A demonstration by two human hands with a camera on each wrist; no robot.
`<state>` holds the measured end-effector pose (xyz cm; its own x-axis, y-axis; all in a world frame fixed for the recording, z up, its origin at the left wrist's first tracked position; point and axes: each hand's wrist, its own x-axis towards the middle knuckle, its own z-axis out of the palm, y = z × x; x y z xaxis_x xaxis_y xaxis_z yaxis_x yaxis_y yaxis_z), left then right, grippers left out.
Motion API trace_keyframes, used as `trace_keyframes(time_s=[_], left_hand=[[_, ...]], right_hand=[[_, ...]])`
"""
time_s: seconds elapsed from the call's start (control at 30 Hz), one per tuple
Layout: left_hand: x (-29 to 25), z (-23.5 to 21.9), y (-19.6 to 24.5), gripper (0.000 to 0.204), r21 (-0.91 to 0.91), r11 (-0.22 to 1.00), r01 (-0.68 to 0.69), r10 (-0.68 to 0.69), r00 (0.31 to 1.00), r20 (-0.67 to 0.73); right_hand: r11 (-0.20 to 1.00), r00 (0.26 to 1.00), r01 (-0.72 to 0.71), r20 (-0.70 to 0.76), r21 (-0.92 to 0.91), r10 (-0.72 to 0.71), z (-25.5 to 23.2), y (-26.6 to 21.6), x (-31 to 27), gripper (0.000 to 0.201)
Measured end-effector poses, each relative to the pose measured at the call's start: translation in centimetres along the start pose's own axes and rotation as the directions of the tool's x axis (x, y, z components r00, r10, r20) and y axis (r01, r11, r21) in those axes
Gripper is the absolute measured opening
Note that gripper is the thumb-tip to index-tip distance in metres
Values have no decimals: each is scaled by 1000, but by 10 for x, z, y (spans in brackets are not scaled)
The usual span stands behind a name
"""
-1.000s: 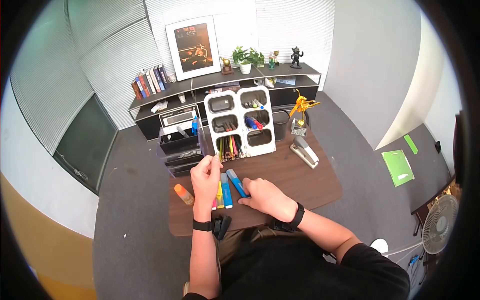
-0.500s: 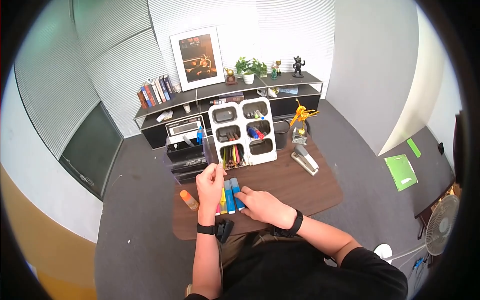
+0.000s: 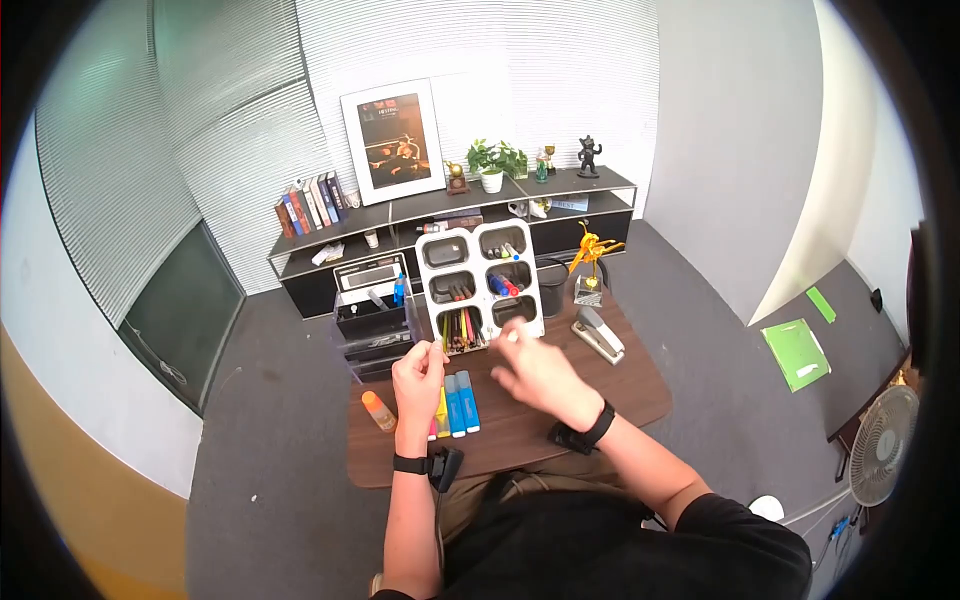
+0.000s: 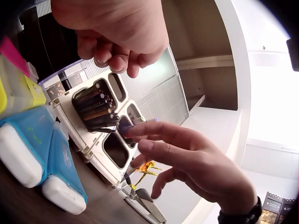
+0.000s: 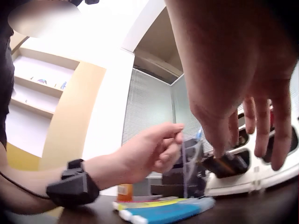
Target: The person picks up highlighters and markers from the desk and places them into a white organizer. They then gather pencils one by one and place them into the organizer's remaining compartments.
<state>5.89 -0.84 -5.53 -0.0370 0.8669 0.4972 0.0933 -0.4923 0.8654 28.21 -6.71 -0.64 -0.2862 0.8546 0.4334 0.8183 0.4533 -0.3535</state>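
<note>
Apparently, we're lining up flat blue plastic highlighters (image 3: 467, 402). Our left hand (image 3: 418, 376) curls loosely, empty; our empty, spread right hand (image 3: 541, 373) probably must reach the white compartmented organizer (image 3: 482, 290).

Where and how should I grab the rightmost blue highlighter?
I'd pinch the rightmost blue highlighter across its body near the white end, coming from the right: that end faces you, and bare table lies on that side, while the other blue highlighter lies close along its left.
</note>
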Motion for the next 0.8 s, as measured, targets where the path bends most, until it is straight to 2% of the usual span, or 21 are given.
trace_keyframes(time_s=[0.1,0.13,0.2,0.3,0.47,0.53,0.57,0.6,0.67,0.7,0.8], left_hand=[[-2,0,-2,38,-9,1000,-11,11,1000,10],[-2,0,0,37,0,1000,-4,4,1000,9],[-2,-1,1,37,8,1000,3,-3,1000,12],[-1,0,1,35,41,999,-6,5,1000,14],[0,0,-2,36,25,1000,-7,7,1000,4],[-1,0,-1,37,16,1000,-6,6,1000,-2],[-1,0,0,37,22,1000,-8,8,1000,-1],[-1,0,0,37,29,1000,-11,11,1000,2],[-1,1,-1,37,17,1000,-8,8,1000,1],[-1,0,-2,37,7,1000,-8,8,1000,0],[0,1,-2,37,8,1000,-14,15,1000,-10]], right_hand=[[998,974,-8,-225,-65,-7,-12,25,15,36],[996,980,-6,-198,-87,-11,-16,33,18,39],[976,967,90,-219,-197,-133,-14,52,23,47],[970,969,143,-169,-196,-177,-10,67,33,53],[974,959,162,-207,-159,-194,-13,71,39,50],[987,945,129,-289,-92,-151,-18,68,35,45],[984,916,158,-361,-81,-177,-19,68,34,39],[984,917,157,-358,-81,-175,-20,68,32,39],[993,873,115,-476,0,-101,-26,66,30,32],[994,833,109,-548,24,-78,-29,60,29,21],[997,811,47,-585,61,-2,-39,46,25,14]])
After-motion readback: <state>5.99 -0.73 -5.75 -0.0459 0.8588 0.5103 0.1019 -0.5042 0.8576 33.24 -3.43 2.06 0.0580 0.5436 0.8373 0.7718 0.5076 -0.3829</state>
